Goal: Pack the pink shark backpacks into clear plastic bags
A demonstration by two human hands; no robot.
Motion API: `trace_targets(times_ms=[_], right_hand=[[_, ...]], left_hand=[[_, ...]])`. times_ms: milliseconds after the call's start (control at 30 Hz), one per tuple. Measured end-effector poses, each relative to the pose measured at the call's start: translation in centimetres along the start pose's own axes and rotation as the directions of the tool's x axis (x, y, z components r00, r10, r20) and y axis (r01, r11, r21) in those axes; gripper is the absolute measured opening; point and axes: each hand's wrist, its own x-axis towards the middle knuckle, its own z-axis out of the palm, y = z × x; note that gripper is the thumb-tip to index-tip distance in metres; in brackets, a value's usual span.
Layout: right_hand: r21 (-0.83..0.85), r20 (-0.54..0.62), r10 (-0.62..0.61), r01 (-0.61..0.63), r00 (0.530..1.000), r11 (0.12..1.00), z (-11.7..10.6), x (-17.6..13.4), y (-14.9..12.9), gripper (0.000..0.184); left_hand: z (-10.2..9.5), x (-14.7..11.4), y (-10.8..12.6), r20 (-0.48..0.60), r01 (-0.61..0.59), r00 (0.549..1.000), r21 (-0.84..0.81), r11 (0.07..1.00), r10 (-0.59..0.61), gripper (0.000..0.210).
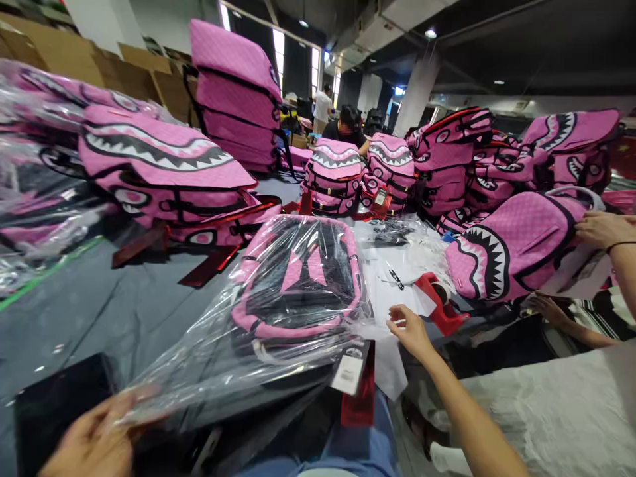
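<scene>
In front of me a pink and black backpack point(342, 311) lies with its straps and back panel facing up, inside a clear plastic bag point(199, 358). My left hand point(97, 434) pinches the bag's near left edge and stretches the film toward me. Beyond the right side of the backpack, my right hand point(410, 329) hovers above white papers, fingers loosely bent and apart, holding nothing that I can see. A hang tag point(348, 372) with a white label hangs at the backpack's near edge, beside a dark red strip point(362, 397).
Small black snips point(396, 279) and a red tape dispenser point(441, 305) lie to the right. Pink shark-mouth backpacks point(163, 156) are piled around the table. A dark flat object point(62, 404) sits at left. At right, a co-worker's hands point(603, 228) handle another backpack point(521, 238).
</scene>
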Motion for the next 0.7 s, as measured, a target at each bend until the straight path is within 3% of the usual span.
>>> trace_targets(times_ms=[67, 100, 167, 267, 333, 400, 500, 600, 700], right_hand=[[-0.007, 0.006, 0.052, -0.052, 0.999, 0.999, -1.5, -1.7, 0.3, 0.022], [-0.006, 0.036, 0.066, -0.066, 0.997, 0.998, -1.9, -2.9, 0.2, 0.023], [0.004, 0.148, 0.080, -0.081, 0.986, 0.997, -2.1, -5.5, -0.1, 0.031], [-0.083, 0.289, 0.141, -0.122, 0.947, 0.989, -0.8, -8.5, -0.9, 0.056], [-0.163, 0.261, 0.164, -0.124, 0.951, 0.979, 0.5, -9.5, -1.2, 0.072], [-0.213, 0.193, 0.156, -0.114, 0.969, 0.970, 1.9, -9.8, -1.3, 0.073], [-0.382, 0.108, 0.210, -0.154, 0.972, 0.911, 3.5, -9.5, -0.8, 0.055], [-0.508, 0.019, 0.293, -0.243, 0.956, 0.826, 4.0, -9.2, 0.5, 0.040], [-0.398, 0.055, 0.275, -0.232, 0.960, 0.888, 3.4, -9.8, 2.0, 0.034]], left_hand=[[1.7, -3.0, -0.8, 0.243, 0.182, 0.958, -0.110, 0.977, -0.151, 0.049], [3.2, -4.8, -0.8, 0.407, 0.243, 0.893, -0.081, 0.967, -0.191, 0.055], [7.0, -8.2, 0.4, 0.606, 0.148, 0.791, -0.053, 0.988, -0.086, 0.055], [12.9, -10.9, 3.6, 0.710, -0.140, 0.691, -0.050, 0.989, 0.134, 0.060], [16.1, -11.3, 5.5, 0.725, -0.231, 0.672, 0.011, 0.973, 0.152, 0.060], [18.0, -11.4, 6.5, 0.718, -0.264, 0.682, 0.064, 0.962, 0.139, 0.058], [18.6, -11.6, 6.5, 0.712, -0.255, 0.690, 0.071, 0.964, 0.130, 0.051], [17.4, -11.7, 6.3, 0.741, -0.174, 0.664, 0.026, 0.984, 0.098, 0.046], [15.9, -11.6, 6.9, 0.828, 0.139, 0.560, -0.055, 0.989, -0.033, 0.050]])
